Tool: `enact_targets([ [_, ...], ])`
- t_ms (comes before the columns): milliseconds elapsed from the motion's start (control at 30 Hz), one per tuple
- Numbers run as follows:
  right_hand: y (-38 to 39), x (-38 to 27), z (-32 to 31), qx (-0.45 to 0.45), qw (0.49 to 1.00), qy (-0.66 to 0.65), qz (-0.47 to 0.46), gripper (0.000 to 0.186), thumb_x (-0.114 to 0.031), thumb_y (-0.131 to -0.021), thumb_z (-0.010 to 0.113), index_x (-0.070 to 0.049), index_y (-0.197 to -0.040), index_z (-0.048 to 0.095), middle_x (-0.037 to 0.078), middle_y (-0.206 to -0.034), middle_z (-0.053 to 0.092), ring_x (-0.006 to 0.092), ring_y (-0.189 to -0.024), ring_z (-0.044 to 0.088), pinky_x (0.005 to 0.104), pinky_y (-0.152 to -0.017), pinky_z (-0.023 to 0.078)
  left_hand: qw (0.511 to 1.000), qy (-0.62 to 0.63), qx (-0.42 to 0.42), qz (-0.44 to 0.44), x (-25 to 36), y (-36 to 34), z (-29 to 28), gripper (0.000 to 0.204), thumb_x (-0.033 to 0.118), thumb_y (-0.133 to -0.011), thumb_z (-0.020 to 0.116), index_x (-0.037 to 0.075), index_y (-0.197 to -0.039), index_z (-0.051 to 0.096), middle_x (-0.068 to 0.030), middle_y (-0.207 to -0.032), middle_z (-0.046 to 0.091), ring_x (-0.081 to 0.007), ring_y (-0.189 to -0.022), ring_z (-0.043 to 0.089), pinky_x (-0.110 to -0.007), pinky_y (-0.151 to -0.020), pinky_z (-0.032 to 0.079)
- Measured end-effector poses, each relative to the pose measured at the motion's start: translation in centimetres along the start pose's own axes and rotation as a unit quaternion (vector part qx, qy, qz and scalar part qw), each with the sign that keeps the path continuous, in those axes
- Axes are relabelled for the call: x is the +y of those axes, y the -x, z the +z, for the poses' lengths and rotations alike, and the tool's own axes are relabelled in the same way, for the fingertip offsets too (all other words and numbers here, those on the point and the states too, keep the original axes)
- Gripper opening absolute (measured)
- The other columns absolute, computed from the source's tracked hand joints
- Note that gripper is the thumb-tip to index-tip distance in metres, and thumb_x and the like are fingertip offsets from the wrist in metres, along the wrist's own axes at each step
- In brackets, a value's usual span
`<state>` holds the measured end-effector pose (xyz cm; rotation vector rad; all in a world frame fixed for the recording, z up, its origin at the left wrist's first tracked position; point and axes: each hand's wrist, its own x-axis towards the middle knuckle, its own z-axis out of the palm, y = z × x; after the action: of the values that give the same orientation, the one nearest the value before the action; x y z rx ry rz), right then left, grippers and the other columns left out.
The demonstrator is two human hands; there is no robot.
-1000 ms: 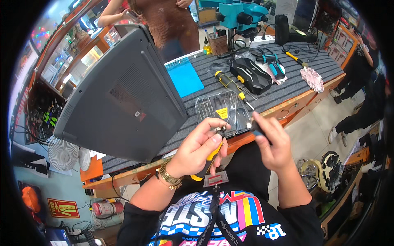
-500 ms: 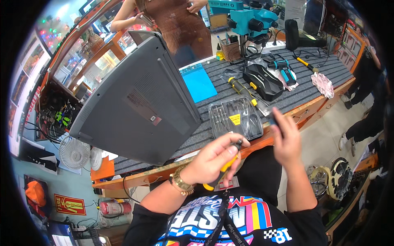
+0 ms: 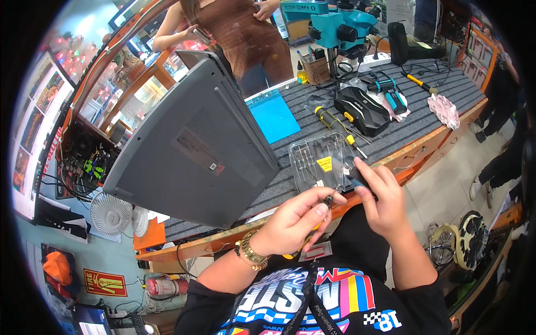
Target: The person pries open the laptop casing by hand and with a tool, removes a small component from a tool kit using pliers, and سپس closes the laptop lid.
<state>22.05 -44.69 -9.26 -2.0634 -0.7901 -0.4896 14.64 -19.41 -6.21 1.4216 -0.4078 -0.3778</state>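
My left hand (image 3: 293, 223) is closed around a yellow-and-black screwdriver (image 3: 290, 255), its dark tip between thumb and forefinger. My right hand (image 3: 384, 207) pinches a small dark piece with a light end (image 3: 353, 180), just beside the clear plastic bit case (image 3: 306, 162) at the bench's front edge. A large grey laptop (image 3: 184, 139) stands open and tilted on the left, its underside facing me. A longer yellow screwdriver (image 3: 326, 116) and a smaller one (image 3: 352, 140) lie behind the case, near a black tool box (image 3: 360, 111).
The striped bench (image 3: 421, 117) holds a blue mat (image 3: 273, 114), teal microscope (image 3: 332, 30), pen cup (image 3: 316, 70), crumpled pink paper (image 3: 445, 110) and yellow-handled brush (image 3: 419, 82). A person (image 3: 240, 39) with a phone stands beyond; others (image 3: 499, 167) are at right. A fan (image 3: 110, 214) is at left.
The whole view has shifted a little. My right hand has come down beside the bit case and closer to my left hand, which still grips the screwdriver.
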Motion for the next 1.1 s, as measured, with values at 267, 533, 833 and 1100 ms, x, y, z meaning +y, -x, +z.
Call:
enact_targets([
  [267, 0.1, -0.4, -1.2, 0.013, 0.998, -0.039, -0.057, 0.054, -0.011, -0.098, 0.079, -0.002, -0.151, 0.069, 0.016, -0.103, 0.068, 0.0354, -0.091, 0.067, 0.0434, -0.081, 0.056, 0.996, -0.003, 0.092, 0.009, 0.5, -0.7, -0.8, 0.036, 0.030, -0.123, 0.046, 0.006, -0.151, 0.042, -0.0079, -0.086, 0.063, -0.0101, -0.058, 0.060, -0.025, -0.049, 0.051],
  [533, 0.1, -0.8, -0.3, -0.009, 0.997, -0.018, -0.074, 0.060, -0.015, -0.094, 0.084, -0.009, -0.152, 0.070, 0.012, -0.102, 0.067, 0.0342, -0.094, 0.068, 0.0450, -0.079, 0.058, 0.996, 0.016, 0.090, 0.021, -0.1, -0.7, -0.6, 0.031, 0.029, -0.123, 0.047, 0.009, -0.147, 0.044, -0.0089, -0.088, 0.063, -0.0107, -0.057, 0.060, -0.025, -0.048, 0.051],
  [833, -0.2, 3.0, 0.0, 0.067, 0.994, -0.006, 0.081, 0.050, -0.010, -0.099, 0.076, -0.008, -0.149, 0.072, 0.016, -0.104, 0.068, 0.0382, -0.091, 0.069, 0.0465, -0.081, 0.058, 0.999, 0.018, 0.040, -0.024, 0.9, 0.0, 0.4, 0.029, 0.028, -0.124, 0.045, 0.008, -0.144, 0.049, -0.0092, -0.090, 0.065, -0.0113, -0.060, 0.061, -0.025, -0.050, 0.052],
  [1100, 0.2, -0.6, -0.7, -0.044, 0.997, -0.038, -0.052, 0.052, -0.013, -0.098, 0.079, -0.007, -0.149, 0.071, 0.016, -0.116, 0.074, 0.0389, -0.104, 0.072, 0.0461, -0.087, 0.060, 0.993, 0.017, 0.117, -0.023, 0.5, -0.4, -0.3, 0.032, 0.027, -0.124, 0.043, 0.006, -0.147, 0.049, -0.0100, -0.094, 0.066, -0.0132, -0.067, 0.067, -0.026, -0.051, 0.057],
])
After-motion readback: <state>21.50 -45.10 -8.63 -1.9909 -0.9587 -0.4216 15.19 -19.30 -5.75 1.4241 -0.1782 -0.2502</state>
